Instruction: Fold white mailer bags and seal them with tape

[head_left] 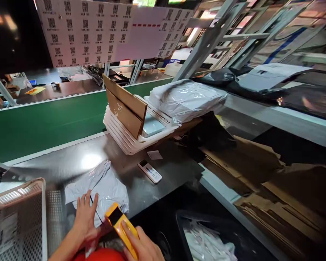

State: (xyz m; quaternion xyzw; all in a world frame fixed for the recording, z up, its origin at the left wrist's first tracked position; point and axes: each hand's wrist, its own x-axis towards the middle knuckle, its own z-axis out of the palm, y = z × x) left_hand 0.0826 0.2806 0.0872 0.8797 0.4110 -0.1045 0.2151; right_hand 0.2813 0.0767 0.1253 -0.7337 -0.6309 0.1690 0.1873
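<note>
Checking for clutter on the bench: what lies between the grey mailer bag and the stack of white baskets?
In the head view, a white remote-like handset and a small paper slip lie there.

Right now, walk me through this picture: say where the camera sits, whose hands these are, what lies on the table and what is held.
There is no machine here. The single picture comes from a camera worn on a person's head, looking down at their own two bare hands.

The left hand lies flat on a grey plastic mailing bag on the steel table. The right hand holds a yellow handheld scanner.

Further along the table lie a white remote-like device and a small slip of paper. Behind them is a stack of white trays with folded cardboard standing in it. A full grey bag lies beside the stack. A mesh basket stands at the left, and a green conveyor belt runs behind the table.
</note>
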